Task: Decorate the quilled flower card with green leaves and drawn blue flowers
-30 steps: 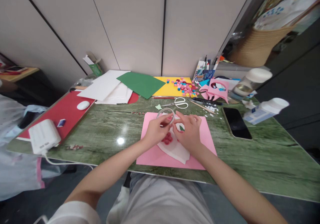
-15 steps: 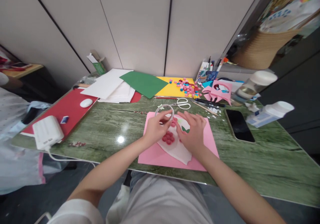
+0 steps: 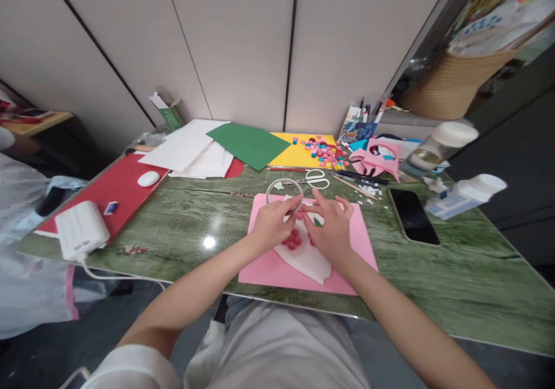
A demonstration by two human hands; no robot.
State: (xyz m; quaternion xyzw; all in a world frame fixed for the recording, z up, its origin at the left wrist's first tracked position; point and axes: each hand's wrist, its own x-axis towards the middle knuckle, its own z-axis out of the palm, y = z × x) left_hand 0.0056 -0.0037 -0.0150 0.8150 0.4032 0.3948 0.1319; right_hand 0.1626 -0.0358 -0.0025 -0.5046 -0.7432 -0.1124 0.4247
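A pink sheet [image 3: 355, 250] lies on the green table in front of me, with a white cut-out shape [image 3: 309, 259] on it. Several small red rolled pieces [image 3: 292, 240] sit on the white shape, beside a small green leaf [image 3: 318, 222]. My left hand [image 3: 269, 227] pinches a clear tape ring [image 3: 282, 188] at its near rim. My right hand [image 3: 332, 230] rests on the white shape, its fingertips pinched together right next to the left hand's fingers; what they hold is too small to see.
White scissors [image 3: 315, 178], pencils and a pile of coloured rolled pieces [image 3: 324, 149] on yellow paper lie behind the pink sheet. A phone [image 3: 413, 215], two bottles [image 3: 463, 195], green and white sheets, a red mat [image 3: 108, 189], a mouse and a white power bank [image 3: 81, 228] are around.
The hands have shifted slightly over the white shape; the right hand's fingers have drawn closer to the left hand at the tape ring. The view has moved a little.
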